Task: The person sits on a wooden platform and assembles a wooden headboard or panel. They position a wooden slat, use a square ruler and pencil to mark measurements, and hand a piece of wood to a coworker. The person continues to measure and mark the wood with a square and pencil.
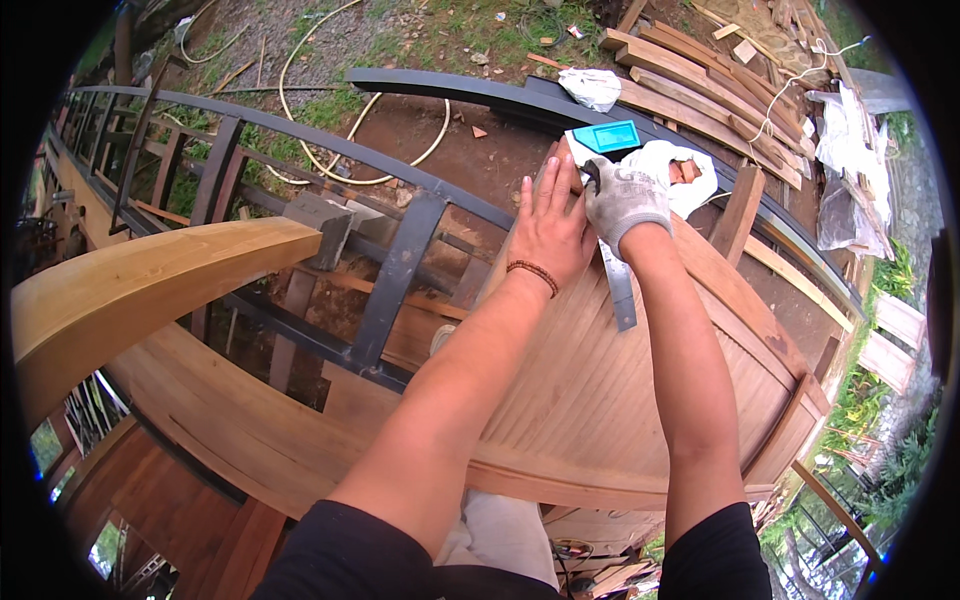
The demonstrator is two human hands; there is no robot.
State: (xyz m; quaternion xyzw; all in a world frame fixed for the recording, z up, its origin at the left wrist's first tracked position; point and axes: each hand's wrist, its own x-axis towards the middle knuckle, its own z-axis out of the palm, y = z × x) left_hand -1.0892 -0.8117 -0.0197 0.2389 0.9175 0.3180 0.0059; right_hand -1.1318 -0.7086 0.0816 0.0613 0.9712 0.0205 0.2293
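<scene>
My left hand, bare with a beaded bracelet, presses flat at the far edge of a slatted wooden panel, fingers stretched forward. Close beside it, my right hand wears a worn grey-white glove. Its fingers are curled closed, and what they grip is mostly hidden. A flat metal blade like a ruler or square sticks out below the glove, lying on the panel. Just beyond the fingers is a teal and white object of unclear kind. A white plastic bag with reddish-brown pieces sits right of the glove.
A thick curved timber beam juts in from the left. Dark metal framing runs behind it. Stacked boards lie at the far right near a crumpled white bag. A pale hose loops over the ground.
</scene>
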